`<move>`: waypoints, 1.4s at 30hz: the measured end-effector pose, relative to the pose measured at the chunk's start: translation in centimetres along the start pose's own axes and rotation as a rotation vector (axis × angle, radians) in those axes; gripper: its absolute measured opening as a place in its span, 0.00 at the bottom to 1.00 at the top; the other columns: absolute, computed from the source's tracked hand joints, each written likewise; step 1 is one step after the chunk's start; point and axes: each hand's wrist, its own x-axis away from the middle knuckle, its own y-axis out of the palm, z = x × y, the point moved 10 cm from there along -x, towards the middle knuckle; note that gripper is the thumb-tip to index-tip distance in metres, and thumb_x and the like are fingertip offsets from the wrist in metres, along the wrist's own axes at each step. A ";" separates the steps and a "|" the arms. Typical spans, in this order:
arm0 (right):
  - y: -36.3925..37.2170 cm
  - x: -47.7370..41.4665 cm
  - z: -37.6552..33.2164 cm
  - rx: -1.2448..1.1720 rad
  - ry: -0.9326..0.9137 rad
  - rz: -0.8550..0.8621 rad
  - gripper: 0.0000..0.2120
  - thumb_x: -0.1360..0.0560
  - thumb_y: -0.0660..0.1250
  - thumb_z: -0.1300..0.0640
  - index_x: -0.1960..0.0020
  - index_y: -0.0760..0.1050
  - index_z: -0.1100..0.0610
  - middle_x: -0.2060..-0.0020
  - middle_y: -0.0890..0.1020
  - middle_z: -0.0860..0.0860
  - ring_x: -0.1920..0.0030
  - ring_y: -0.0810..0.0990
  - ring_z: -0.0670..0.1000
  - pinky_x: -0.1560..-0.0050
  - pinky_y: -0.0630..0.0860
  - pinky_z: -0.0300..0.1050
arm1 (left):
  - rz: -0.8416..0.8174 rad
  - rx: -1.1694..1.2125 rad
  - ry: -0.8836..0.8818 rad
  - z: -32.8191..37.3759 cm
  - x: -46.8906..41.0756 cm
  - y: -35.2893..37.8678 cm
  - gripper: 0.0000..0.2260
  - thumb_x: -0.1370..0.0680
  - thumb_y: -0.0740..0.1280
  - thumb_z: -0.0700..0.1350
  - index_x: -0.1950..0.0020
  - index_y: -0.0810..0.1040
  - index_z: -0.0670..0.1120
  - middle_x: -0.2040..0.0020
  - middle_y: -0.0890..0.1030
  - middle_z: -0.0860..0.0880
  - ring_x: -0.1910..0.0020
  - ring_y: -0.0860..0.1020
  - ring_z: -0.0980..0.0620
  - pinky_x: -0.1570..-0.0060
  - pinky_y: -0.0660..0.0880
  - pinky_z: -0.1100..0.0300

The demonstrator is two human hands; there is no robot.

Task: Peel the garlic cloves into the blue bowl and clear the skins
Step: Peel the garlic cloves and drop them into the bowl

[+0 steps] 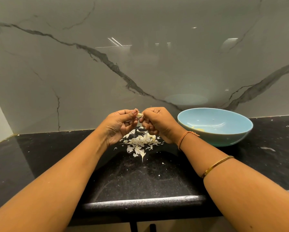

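A small pale garlic clove (pixel 139 115) is pinched between the fingertips of my left hand (pixel 122 126) and my right hand (pixel 158 124), held above the counter. Directly under the hands lies a heap of white garlic skins (pixel 140 142), with a few flakes scattered toward me. The blue bowl (pixel 224 136) stands to the right of my right hand, close to the wall. Some yellowish peeled cloves (pixel 197 129) show at the bowl's bottom left; the near wall hides most of the inside.
The black speckled counter (pixel 140 178) ends in a rounded front edge (pixel 140 202) close to me. A glossy grey marble backsplash (pixel 140 64) rises right behind the hands and bowl. White specks dot the counter at the right.
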 end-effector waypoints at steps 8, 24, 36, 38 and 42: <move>0.1 0.1 0.5 -0.025 0.058 -0.010 0.14 0.24 0.54 0.64 0.67 0.70 0.61 0.80 0.69 0.50 0.81 0.60 0.43 0.80 0.57 0.33 | -0.023 -0.014 -0.048 -0.5 0.1 0.0 0.10 0.34 0.69 0.40 0.56 0.76 0.35 0.66 0.78 0.45 0.73 0.77 0.57 0.72 0.77 0.69; 0.3 -0.1 0.8 -0.041 0.100 -0.005 0.14 0.24 0.51 0.62 0.64 0.71 0.61 0.76 0.70 0.53 0.79 0.63 0.46 0.79 0.62 0.34 | 0.028 -0.053 0.011 0.1 0.1 -0.4 0.06 0.32 0.68 0.38 0.57 0.78 0.36 0.67 0.80 0.45 0.73 0.77 0.57 0.72 0.77 0.69; -0.5 -0.3 0.0 0.419 -0.053 0.043 0.12 0.21 0.57 0.61 0.63 0.72 0.57 0.73 0.76 0.52 0.80 0.71 0.40 0.76 0.72 0.35 | 0.052 -0.285 0.153 1.3 0.8 -0.1 0.03 0.26 0.66 0.33 0.58 0.77 0.38 0.71 0.81 0.50 0.71 0.80 0.59 0.69 0.76 0.70; -0.5 -0.2 0.0 0.439 -0.056 0.044 0.11 0.22 0.58 0.61 0.62 0.73 0.58 0.74 0.76 0.51 0.80 0.71 0.40 0.76 0.72 0.34 | 0.038 -0.366 0.189 1.7 0.9 0.1 0.02 0.26 0.67 0.33 0.58 0.78 0.38 0.71 0.81 0.51 0.71 0.79 0.59 0.69 0.75 0.70; -0.9 -0.2 -0.3 0.508 -0.076 0.081 0.11 0.24 0.61 0.60 0.60 0.76 0.65 0.76 0.74 0.49 0.77 0.70 0.44 0.75 0.71 0.36 | 0.011 -0.521 0.264 2.2 1.2 0.6 0.03 0.27 0.68 0.34 0.59 0.79 0.40 0.71 0.81 0.51 0.72 0.77 0.60 0.71 0.72 0.70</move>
